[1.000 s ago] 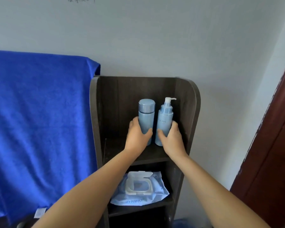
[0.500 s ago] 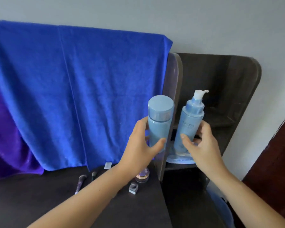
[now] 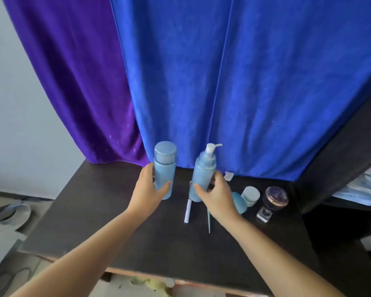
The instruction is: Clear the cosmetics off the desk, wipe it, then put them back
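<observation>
Both bottles moved from shelf unit to above desk (image 3: 99,228). Left hand (image 3: 147,195) gripped capped bottle (image 3: 164,168); right hand (image 3: 217,197) gripped pump bottle (image 3: 202,174), fingers wrapped tight. Step judged: put-back. Next: lower onto bare surface, clear of white pencil (image 3: 187,211). Long axes near vertical, caps up, pump nozzle pointing right.

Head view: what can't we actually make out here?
- Whether either bottle touches the desk: the left hand covers the capped bottle's base, the right hand the pump bottle's.
- Teal object: mostly behind the right hand.
- Bottle label text: blurred.
- Shelf unit contents: cut off by the right edge.
</observation>
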